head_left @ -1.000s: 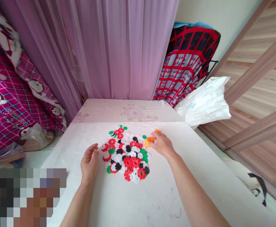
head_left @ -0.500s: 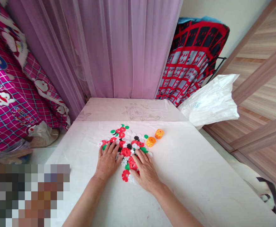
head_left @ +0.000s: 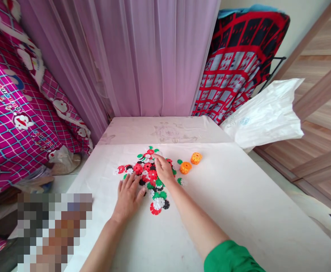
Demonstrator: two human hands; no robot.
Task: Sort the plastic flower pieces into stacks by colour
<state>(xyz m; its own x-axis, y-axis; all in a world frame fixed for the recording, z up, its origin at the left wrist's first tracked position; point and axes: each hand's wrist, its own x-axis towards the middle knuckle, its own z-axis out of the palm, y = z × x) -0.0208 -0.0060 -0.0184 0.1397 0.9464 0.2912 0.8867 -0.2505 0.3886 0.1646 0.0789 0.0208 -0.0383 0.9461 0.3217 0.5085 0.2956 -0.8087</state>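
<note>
A loose pile of plastic snowflake discs, red, green, white and black with notched rims, lies on the white-covered table. My left hand rests at the pile's near left edge, its fingers spread and the tips at the discs. Over the right part of the pile is my right hand, fingers stretched out and pointing away from me, hiding some discs beneath it. No disc shows in either hand's grip. Just right of the pile stand two rounded orange pieces, the nearer orange piece and the farther orange piece.
Purple curtains hang behind the table. Off its right side are a white bag and a red-and-black patterned cloth. A pink patterned cloth hangs at the left, with a pixelated patch below it.
My right hand has moved forward from the near right of the pile to over its upper right. Discs have shifted and now show differently. My left hand stays at the left edge.
</note>
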